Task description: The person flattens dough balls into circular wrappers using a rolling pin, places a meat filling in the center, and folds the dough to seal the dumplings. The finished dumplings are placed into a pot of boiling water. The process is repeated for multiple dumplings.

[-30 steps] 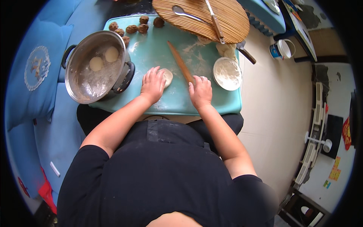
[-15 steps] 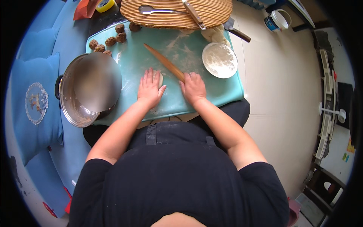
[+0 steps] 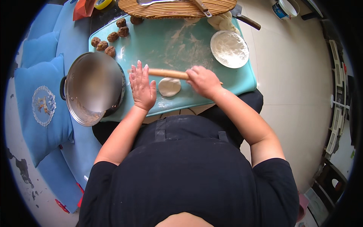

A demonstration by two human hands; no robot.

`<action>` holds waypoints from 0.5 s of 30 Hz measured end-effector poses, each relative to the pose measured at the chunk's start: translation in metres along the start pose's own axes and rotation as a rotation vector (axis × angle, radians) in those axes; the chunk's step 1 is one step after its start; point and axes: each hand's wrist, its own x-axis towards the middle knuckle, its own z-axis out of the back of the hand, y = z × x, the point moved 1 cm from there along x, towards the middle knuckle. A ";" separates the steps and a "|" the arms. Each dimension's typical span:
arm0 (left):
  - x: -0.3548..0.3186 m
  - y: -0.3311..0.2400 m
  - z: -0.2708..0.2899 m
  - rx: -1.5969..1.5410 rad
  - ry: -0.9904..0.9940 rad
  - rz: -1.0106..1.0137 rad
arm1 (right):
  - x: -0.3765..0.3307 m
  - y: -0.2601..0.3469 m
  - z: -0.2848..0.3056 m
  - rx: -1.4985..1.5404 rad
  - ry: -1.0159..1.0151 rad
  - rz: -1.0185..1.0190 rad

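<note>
Around the dough disc (image 3: pixel 169 86) on your teal table (image 3: pixel 242 81), a steel pot (image 3: pixel 92 92) sits to its left at the table's edge, brown balls (image 3: pixel 109 41) lie beyond it to the upper left, a plate of flour (image 3: pixel 229 48) stands to its upper right, and a woven tray (image 3: pixel 177 7) sits at the far end. The wooden rolling pin (image 3: pixel 168 73) lies just beyond the disc, across the table. Your left hand (image 3: pixel 142 87) rests flat on the pin's left end, fingers (image 3: pixel 138 72) spread. Your right hand (image 3: pixel 203 80) covers the pin's right end, fingers curled over it.
</note>
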 end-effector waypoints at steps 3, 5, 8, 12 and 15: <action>-0.007 0.014 -0.019 0.197 0.285 0.056 | 0.001 0.004 -0.011 -0.091 0.059 0.087; -0.002 0.018 -0.026 0.243 0.206 0.000 | 0.006 0.000 -0.020 -0.206 -0.138 0.103; 0.035 0.029 -0.042 0.249 0.222 0.052 | 0.034 -0.012 -0.017 -0.200 0.028 -0.115; 0.015 0.013 -0.030 0.186 0.252 0.046 | 0.020 -0.013 -0.020 -0.159 0.134 -0.091; -0.013 0.011 -0.028 0.166 0.189 -0.029 | -0.003 0.001 -0.021 -0.131 0.104 -0.011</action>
